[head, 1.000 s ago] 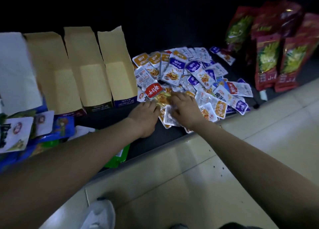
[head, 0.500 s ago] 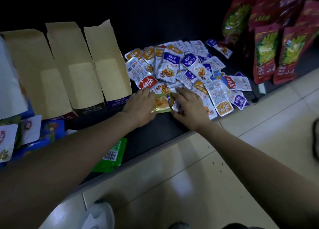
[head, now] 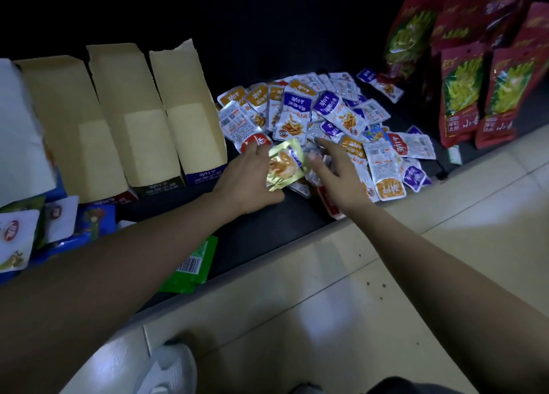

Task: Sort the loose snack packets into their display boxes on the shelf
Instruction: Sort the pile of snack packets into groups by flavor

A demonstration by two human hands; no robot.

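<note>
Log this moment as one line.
left hand: holds gold foil snack packet | right hand: fingers spread over loose pile of small silver packets | three brown cardboard display boxes: no packets visible inside

Both forearms reach up to frame centre; the left hand [head: 246, 182] pinches a gold packet [head: 285, 165], the right hand [head: 338, 179] beside it, fingers spread.

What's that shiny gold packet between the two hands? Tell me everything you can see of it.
The gold packet is a small, flat pouch of crinkled, foil-like material. It has an orange picture on its face and a blue strip along its right edge. It sits tilted at the near edge of the pile of loose packets. The left hand holds it by its left side. The right hand has its thumb close beside it, but contact is unclear.
</note>
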